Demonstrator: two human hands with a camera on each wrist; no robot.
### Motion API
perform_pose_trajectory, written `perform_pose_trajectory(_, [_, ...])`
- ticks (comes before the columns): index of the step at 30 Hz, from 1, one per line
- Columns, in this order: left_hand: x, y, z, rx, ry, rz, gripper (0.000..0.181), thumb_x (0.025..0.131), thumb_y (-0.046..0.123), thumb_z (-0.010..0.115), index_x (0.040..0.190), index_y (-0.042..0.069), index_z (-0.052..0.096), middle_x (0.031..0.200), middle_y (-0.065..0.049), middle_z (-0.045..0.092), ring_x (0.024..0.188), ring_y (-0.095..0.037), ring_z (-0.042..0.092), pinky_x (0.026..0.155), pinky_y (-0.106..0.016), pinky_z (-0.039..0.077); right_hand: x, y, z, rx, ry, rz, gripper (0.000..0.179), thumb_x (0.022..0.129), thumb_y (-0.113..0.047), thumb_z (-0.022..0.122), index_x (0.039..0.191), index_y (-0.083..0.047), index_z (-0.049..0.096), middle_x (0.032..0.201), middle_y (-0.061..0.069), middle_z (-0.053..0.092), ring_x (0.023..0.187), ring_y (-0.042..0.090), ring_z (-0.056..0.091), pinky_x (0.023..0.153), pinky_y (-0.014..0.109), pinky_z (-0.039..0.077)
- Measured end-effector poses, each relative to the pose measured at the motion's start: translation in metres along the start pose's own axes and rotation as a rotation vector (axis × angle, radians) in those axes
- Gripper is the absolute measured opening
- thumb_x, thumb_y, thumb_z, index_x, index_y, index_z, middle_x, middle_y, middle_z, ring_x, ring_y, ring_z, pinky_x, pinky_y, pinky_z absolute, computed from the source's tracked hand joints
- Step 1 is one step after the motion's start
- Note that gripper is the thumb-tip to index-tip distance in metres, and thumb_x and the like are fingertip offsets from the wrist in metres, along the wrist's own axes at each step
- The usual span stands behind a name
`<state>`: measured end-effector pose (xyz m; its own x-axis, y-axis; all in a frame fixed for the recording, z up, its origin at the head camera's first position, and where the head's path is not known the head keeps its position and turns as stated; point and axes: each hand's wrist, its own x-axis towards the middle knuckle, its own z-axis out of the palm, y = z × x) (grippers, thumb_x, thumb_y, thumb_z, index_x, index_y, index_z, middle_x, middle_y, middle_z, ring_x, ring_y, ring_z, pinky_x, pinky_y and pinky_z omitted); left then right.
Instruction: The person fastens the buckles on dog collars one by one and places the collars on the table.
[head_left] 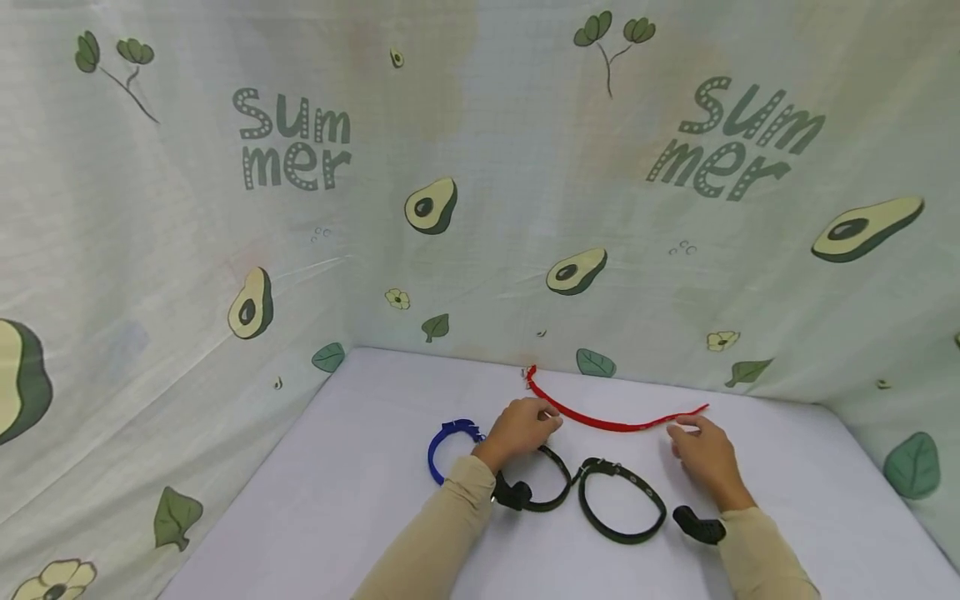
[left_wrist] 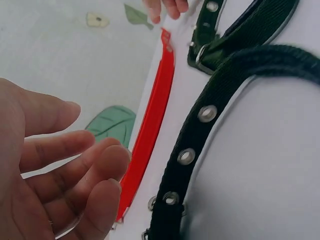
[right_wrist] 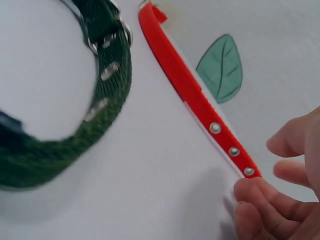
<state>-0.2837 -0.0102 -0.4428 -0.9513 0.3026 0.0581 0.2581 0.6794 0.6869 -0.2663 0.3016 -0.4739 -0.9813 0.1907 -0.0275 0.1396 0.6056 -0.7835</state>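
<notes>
Near the far edge of the white table, saw the red collar laid out unfastened in a shallow curve, buckle end leftward, eyeleted end rightward. Found the left hand by the buckle half, with fingers loosely bent, slightly apart and holding nothing visible; found the right hand at the eyeleted end, with fingers parted beside the tip. Could not tell about actual contact with the red collar on either side. Noted two looped dark green collars lying close together toward the near side, and a blue collar left of the left hand. Judged a light pinch near each end best for handling, with the red collar kept flat and untwisted, and with the left sleeve held high enough to avoid dragging the dark green collars.
</notes>
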Motion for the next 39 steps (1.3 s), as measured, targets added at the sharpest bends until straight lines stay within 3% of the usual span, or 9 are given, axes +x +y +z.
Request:
perform_pose_trajectory(5, [0.021, -0.006, -0.008, 0.026, 0.021, -0.035, 0.021, 0.098, 0.029, 0.065, 0.108, 0.014, 0.076, 0.077, 0.007, 0.067, 0.068, -0.006, 0.059, 0.064, -0.028, 0.048, 0.019, 0.006, 0.004, -0.001, 0.069, -0.024, 0.052, 0.101, -0.028, 0.052, 0.139, 0.008, 0.047, 0.093, 0.020, 0.071, 0.071, 0.018, 0.067, 0.057, 0.029, 0.051])
perform_pose_trajectory(10, [0.035, -0.011, 0.001, 0.024, 0.016, -0.106, 0.020, 0.097, 0.029, 0.067, 0.105, 0.013, 0.077, 0.088, 0.006, 0.067, 0.075, -0.009, 0.059, 0.068, -0.029, 0.050, 0.024, 0.018, 0.004, -0.031, 0.097, -0.020, 0.051, 0.102, -0.026, 0.052, 0.138, 0.010, 0.047, 0.093, 0.022, 0.070, 0.070, 0.019, 0.068, 0.055, 0.030, 0.052])
perform_pose_trajectory(14, [0.044, -0.008, 0.008, 0.006, 0.042, -0.148, 0.021, 0.096, 0.028, 0.067, 0.108, 0.013, 0.075, 0.102, 0.002, 0.069, 0.090, -0.015, 0.061, 0.078, -0.034, 0.052, 0.024, 0.026, 0.003, -0.111, 0.119, -0.046, 0.049, 0.101, -0.027, 0.052, 0.134, 0.009, 0.052, 0.098, 0.024, 0.069, 0.086, 0.033, 0.066, 0.070, 0.043, 0.052])
perform_pose_trajectory(17, [0.049, -0.005, 0.010, 0.016, 0.071, -0.181, 0.024, 0.097, 0.027, 0.066, 0.116, 0.014, 0.073, 0.113, -0.001, 0.069, 0.100, -0.019, 0.060, 0.085, -0.039, 0.051, 0.026, 0.027, 0.005, -0.159, 0.129, -0.066, 0.050, 0.101, -0.030, 0.052, 0.134, 0.007, 0.054, 0.114, 0.030, 0.065, 0.106, 0.048, 0.059, 0.085, 0.055, 0.046])
perform_pose_trajectory(21, [0.054, -0.005, 0.011, 0.037, 0.066, -0.197, 0.028, 0.097, 0.026, 0.066, 0.122, 0.015, 0.071, 0.118, -0.005, 0.067, 0.099, -0.020, 0.058, 0.086, -0.041, 0.051, 0.028, 0.024, 0.009, -0.184, 0.108, -0.070, 0.051, 0.101, -0.031, 0.051, 0.136, 0.006, 0.054, 0.127, 0.032, 0.059, 0.118, 0.053, 0.051, 0.094, 0.060, 0.042])
perform_pose_trajectory(29, [0.066, -0.018, 0.018, 0.104, 0.035, -0.210, 0.034, 0.097, 0.024, 0.064, 0.131, 0.018, 0.068, 0.131, -0.009, 0.063, 0.118, -0.027, 0.057, 0.096, -0.047, 0.048, 0.027, 0.016, 0.013, -0.161, 0.110, -0.064, 0.041, 0.099, -0.030, 0.053, 0.117, 0.007, 0.060, 0.114, 0.030, 0.062, 0.105, 0.049, 0.057, 0.087, 0.057, 0.043])
perform_pose_trajectory(39, [0.069, -0.016, 0.018, 0.126, -0.008, -0.257, 0.025, 0.093, 0.020, 0.069, 0.116, 0.011, 0.071, 0.103, -0.009, 0.057, 0.089, -0.023, 0.057, 0.080, -0.045, 0.051, 0.023, 0.017, 0.013, -0.178, 0.153, -0.056, 0.040, 0.098, -0.028, 0.053, 0.112, 0.007, 0.065, 0.109, 0.027, 0.066, 0.102, 0.046, 0.059, 0.087, 0.055, 0.044])
